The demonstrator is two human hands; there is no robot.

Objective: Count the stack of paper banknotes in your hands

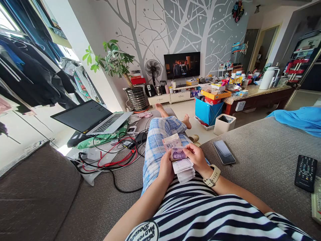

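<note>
In the head view, my left hand (166, 166) is closed on the left edge of a purple banknote (178, 153), above my lap. My right hand (196, 156), with a cream watch (212, 175) on its wrist, pinches the right edge of the same note. Below it, several more banknotes (185, 170) fan down toward my striped shirt. Other banknotes (171, 141), with a printed 5 showing, rest on the blue plaid trousers just beyond my hands. How the lower notes are held is hidden by my fingers.
On the sofa (245, 177), a smartphone (224, 152) and a black remote control (305, 173) lie to the right. An open laptop (97, 118) and tangled cables (120, 150) are to the left. A waste bin (224, 124) stands beyond the sofa.
</note>
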